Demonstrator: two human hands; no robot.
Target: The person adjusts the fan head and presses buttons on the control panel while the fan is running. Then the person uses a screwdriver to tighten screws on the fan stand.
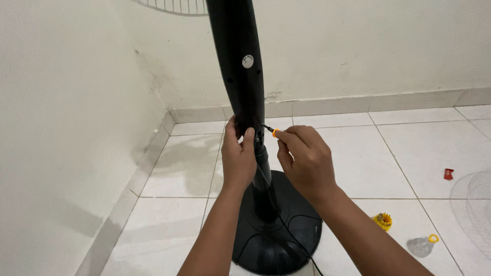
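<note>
The left hand [238,159] is wrapped around the lower end of the black fan column [239,66], fingers curled behind it and the thumb pressed flat on its front face; the grip is firm and closed. The right hand [306,158] is clenched round a small screwdriver [272,131], pinched between thumb and forefinger; only an orange part of it and its thin dark shaft show, and the tip meets the right edge of the column just beside the left thumb. Both forearms rise from the bottom of the view, one on either side of the column.

The column stands upright and leans slightly, widening upward; a small round white sticker [247,61] sits on its front, well above the hands. Below the hands the column narrows to a thinner pole that drops into the round black base [279,225], which rests on the white tiled floor [174,163] near the corner of two pale walls; a black cord [286,230] trails across the base toward the bottom edge.

Right of the base, on the floor, lies a small yellow round bit holder [382,221]; just beyond it a clear plastic cap with a yellow ring [422,246]; farther right a small red piece [448,174]; at the right edge, part of a wire fan grille [473,209]. Another stretch of grille [174,6] shows at the top, left of the column.
</note>
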